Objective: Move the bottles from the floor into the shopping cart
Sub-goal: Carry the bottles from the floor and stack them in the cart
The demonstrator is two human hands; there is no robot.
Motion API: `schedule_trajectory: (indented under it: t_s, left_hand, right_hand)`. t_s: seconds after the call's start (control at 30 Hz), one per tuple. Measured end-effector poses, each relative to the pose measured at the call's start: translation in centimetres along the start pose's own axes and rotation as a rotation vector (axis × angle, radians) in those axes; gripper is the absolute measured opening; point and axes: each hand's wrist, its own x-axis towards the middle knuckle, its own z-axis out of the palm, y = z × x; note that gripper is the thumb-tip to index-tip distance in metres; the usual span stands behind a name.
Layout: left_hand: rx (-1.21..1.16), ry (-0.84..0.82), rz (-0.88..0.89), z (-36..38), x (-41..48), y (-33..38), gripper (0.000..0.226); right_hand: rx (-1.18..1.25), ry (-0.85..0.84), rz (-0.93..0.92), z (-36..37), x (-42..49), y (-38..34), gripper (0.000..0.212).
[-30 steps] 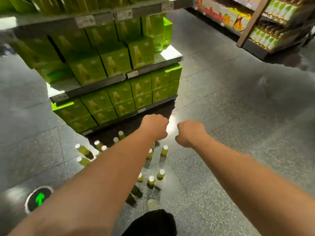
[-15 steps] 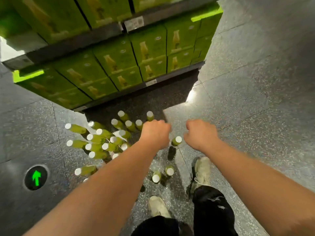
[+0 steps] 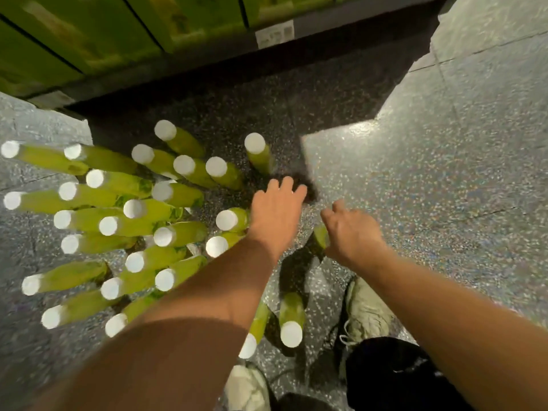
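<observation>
Left hand [image 3: 277, 215] and right hand [image 3: 353, 232] hover over upright bottles [image 3: 184, 232], caps upward.

Hands: left hand [image 3: 277, 215], right hand [image 3: 353, 235], both bare.
Forearms [image 3: 444, 307]: bare.
Trousers [image 3: 391, 378]: black, loose.
Shoes [image 3: 367, 312]: pale grey-green trainers, white laces.

Can't tell if the right hand [image 3: 353, 234] grips the bottle [image 3: 321, 237] half-hidden beside its thumb; can't see the cap.

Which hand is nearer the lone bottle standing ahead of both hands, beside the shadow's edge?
Left. The left hand lies just short of that bottle, the right hand farther back and to its right.
</observation>
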Motion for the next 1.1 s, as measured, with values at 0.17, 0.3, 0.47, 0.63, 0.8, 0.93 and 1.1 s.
schedule_trajectory:
  t_s: [0.17, 0.3, 0.47, 0.63, 0.8, 0.93, 1.1]
  left_hand:
    - [-0.113, -0.172, -0.062, 2.7, 2.7, -0.1, 0.032]
    - [-0.178, -0.181, -0.051, 1.0, 3.2, -0.1, 0.029]
    - [-0.275, -0.107, -0.08, -7.1, -1.4, -0.6, 0.026]
    - [-0.585, -0.172, -0.261, -20.1, -8.1, -2.4, 0.03]
    - [-0.376, -0.074, -0.128, -34.1, -16.9, -3.9, 0.032]
    - [-0.239, -0.018, -0.123, -44.1, -24.5, -4.8, 0.026]
    - [-0.241, 0.071, -0.192, -52.7, -33.0, -6.5, 0.035]
  right_hand:
    - [-0.058, -0.09, -0.043, 3.8, 2.3, 0.4, 0.049]
    - [0.015, -0.093, -0.064, 2.1, 1.8, 1.1, 0.04]
    - [0.087, -0.035, 0.002, -6.7, -4.0, 1.9, 0.035]
    - [0.095, 0.094, -0.004, -19.0, -13.0, 1.4, 0.023]
    - [0.055, 0.221, 0.031, -31.3, -23.3, -1.3, 0.033]
    - [-0.005, 0.296, -0.024, -39.4, -31.7, -3.6, 0.027]
    - [-0.144, 0.341, -0.181, -48.5, -40.0, -7.1, 0.033]
